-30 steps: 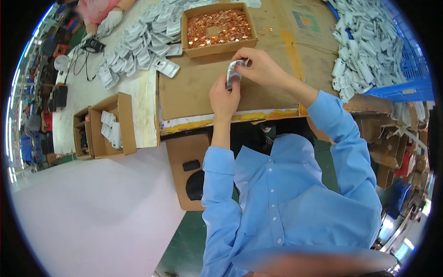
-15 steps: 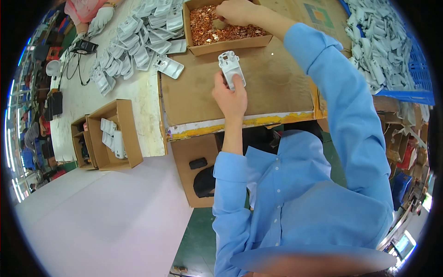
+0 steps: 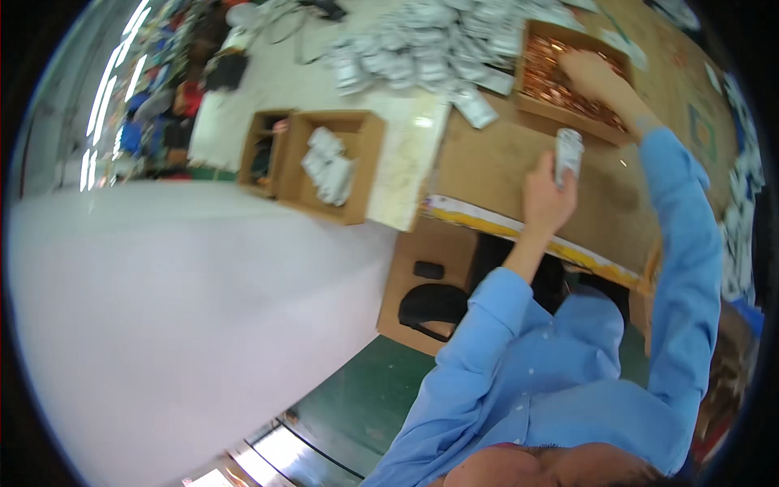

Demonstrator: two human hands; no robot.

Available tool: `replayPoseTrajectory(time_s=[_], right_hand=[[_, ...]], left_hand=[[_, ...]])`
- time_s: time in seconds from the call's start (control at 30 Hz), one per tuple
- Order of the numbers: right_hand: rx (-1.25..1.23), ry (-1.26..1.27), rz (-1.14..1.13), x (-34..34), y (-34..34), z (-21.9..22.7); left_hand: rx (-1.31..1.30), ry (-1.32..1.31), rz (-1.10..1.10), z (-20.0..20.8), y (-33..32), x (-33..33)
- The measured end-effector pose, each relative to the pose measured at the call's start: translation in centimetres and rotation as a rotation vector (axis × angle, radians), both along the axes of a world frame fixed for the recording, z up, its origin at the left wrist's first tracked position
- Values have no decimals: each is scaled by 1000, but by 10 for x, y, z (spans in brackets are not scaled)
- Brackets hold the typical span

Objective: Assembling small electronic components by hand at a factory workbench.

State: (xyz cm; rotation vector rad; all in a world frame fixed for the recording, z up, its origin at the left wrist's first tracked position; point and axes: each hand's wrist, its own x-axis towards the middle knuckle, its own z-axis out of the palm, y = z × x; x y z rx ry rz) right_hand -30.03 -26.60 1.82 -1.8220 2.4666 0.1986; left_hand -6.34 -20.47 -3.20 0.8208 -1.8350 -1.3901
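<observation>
Fingers of the left hand (image 3: 545, 195) were clamped on a small white part (image 3: 567, 154) above the worktop (image 3: 487, 162); the right hand (image 3: 588, 73) reached into the box of copper pieces (image 3: 560, 77), its fingers' state unclear.

Your open lane is the bare brown cardboard desktop (image 3: 495, 166) at upper centre. The box of copper parts (image 3: 568, 81) walls it off at upper right, the heap of white parts (image 3: 422, 49) blocks the top, and the open carton (image 3: 333, 166) stands left.
</observation>
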Motion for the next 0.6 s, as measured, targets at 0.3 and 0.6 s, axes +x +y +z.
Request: replayPoseTrajectory(time_s=[0.3,0.6], right_hand=[[-541,-546,50,32,20,16],[-671,-1102,-63,95,116,24]], left_hand=[[8,-76,0,1,2,2],[-86,-75,32,-5,2,-4]])
